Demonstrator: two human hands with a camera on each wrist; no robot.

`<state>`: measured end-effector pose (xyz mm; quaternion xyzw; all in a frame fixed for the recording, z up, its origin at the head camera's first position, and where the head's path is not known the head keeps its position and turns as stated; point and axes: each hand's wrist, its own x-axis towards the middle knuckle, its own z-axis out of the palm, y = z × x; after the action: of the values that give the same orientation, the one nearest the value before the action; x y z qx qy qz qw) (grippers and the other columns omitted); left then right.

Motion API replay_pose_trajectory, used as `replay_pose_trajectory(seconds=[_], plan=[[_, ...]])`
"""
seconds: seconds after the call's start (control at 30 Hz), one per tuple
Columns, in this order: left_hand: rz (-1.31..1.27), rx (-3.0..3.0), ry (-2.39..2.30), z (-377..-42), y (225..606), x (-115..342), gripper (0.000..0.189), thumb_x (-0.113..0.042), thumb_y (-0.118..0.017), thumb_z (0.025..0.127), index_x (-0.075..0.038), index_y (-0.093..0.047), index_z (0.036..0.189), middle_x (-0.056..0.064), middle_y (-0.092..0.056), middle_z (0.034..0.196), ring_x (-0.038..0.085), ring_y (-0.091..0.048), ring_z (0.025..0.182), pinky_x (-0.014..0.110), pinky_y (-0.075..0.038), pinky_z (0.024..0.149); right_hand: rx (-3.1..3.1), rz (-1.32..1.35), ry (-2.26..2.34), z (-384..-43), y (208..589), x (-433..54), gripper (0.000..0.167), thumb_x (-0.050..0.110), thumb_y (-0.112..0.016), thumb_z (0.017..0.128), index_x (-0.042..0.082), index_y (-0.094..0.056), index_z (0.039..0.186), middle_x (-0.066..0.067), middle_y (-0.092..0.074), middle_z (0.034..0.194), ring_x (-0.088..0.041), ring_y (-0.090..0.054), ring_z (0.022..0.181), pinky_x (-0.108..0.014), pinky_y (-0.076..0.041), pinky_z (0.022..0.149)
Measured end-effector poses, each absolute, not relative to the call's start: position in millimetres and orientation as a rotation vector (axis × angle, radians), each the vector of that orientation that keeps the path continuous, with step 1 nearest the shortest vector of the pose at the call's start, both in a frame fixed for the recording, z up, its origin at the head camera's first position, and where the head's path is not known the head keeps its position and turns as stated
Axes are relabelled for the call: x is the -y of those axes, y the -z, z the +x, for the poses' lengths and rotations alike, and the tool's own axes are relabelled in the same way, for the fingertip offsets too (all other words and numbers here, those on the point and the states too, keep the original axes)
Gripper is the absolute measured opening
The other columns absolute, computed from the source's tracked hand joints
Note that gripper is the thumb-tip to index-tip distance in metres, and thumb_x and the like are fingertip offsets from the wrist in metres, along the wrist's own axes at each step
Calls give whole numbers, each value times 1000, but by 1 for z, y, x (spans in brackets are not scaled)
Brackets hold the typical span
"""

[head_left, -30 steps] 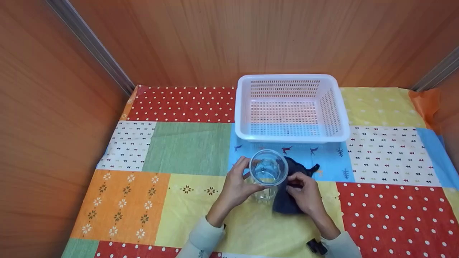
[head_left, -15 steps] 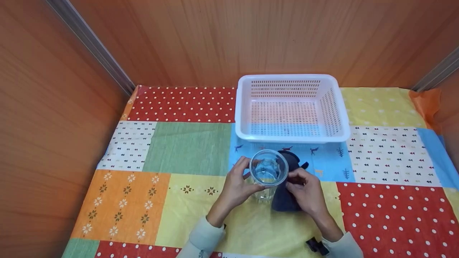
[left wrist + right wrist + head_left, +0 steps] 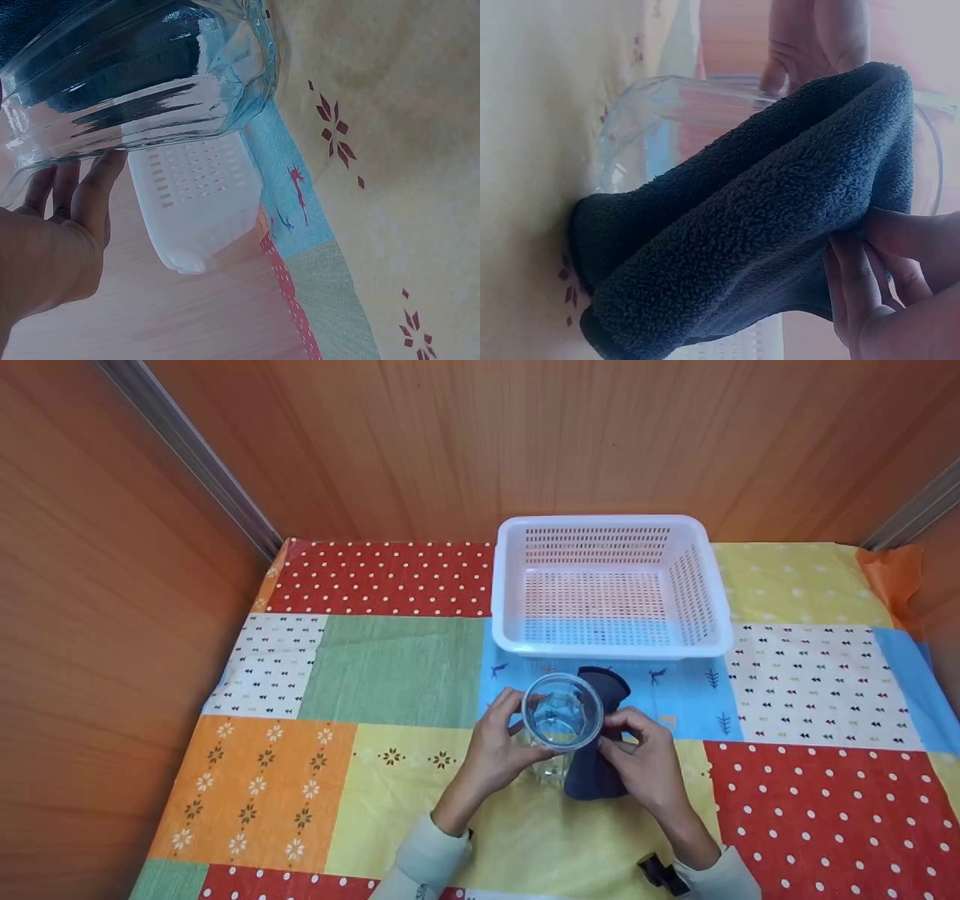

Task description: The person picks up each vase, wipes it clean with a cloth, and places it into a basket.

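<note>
A clear glass jar (image 3: pixel 556 765) stands upright near the front of the table, its round open mouth facing up. My left hand (image 3: pixel 501 742) grips it from the left, just under the rim, with thumb in front and fingers behind. Against the jar's right side hangs a dark blue-grey towelling cloth (image 3: pixel 757 202), folded over on itself. My right hand (image 3: pixel 645 754) pinches this cloth between thumb and fingers near the jar's rim. The cloth's lower end reaches the tablecloth in the right wrist view. Through the glass (image 3: pixel 150 82), the dark cloth shows in the left wrist view.
A white perforated plastic basket (image 3: pixel 611 651) stands behind the jar, near the back wooden panel (image 3: pixel 450 442). A patchwork tablecloth (image 3: pixel 405 667) covers the table. Wooden panels also rise at the left (image 3: pixel 112 660) and right sides.
My right hand has shifted slightly, and the cloth has swung leftward and straightened along the jar's side; its dark strip at the right has gone from sight. The left hand and jar stay put.
</note>
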<state>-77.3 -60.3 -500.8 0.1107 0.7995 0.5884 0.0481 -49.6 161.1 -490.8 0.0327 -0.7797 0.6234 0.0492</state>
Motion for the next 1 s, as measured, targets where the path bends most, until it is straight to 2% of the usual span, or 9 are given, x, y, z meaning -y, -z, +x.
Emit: replay_pose_trajectory(seconds=[0.2,0.43,0.57,0.73,0.9,1.0], plan=[[330,-2428,-1800,-77,501,60,64,-17,-98,76,-15,-66,131,1,-61,125,24,-58,119,59,-55,103,2400,97,-1883,-51,495,-162,21,-17,-74,88,1,-76,99,-9,-70,101,-12,-69,99,-24,-62,84],[316,-2447,-1770,-76,500,60,64,-16,-97,76,-16,-66,131,-1,-61,125,22,-59,119,52,-57,103,2447,69,-1857,-51,508,-163,23,-21,-71,87,-1,-72,98,-11,-69,103,-18,-70,103,-25,-61,84],[310,-2452,-1762,-76,500,60,64,-14,-97,75,-13,-66,131,-1,-61,124,21,-59,120,50,-57,103,2476,37,-1863,-52,517,-165,21,-20,-71,87,-2,-70,97,-13,-69,103,-15,-69,98,-21,-60,81],[315,-2436,-1778,-76,499,60,66,-11,-97,75,-10,-65,133,2,-61,125,23,-58,121,54,-56,104,2505,12,-1860,-55,530,-167,21,-21,-71,86,-2,-68,95,-15,-69,103,-12,-68,97,-19,-59,77],[333,-2435,-1796,-78,500,60,63,-12,-96,75,-11,-66,131,5,-62,125,25,-59,121,56,-56,103,2542,21,-1831,-56,540,-170,22,-21,-71,86,0,-69,95,-15,-71,103,-22,-71,100,-21,-60,78],[347,-2437,-1818,-78,502,60,61,-14,-97,74,-14,-67,128,1,-62,122,24,-59,119,55,-57,101,2559,30,-1809,-55,544,-171,22,-20,-71,86,0,-69,95,-15,-72,104,-30,-72,102,-24,-60,80]])
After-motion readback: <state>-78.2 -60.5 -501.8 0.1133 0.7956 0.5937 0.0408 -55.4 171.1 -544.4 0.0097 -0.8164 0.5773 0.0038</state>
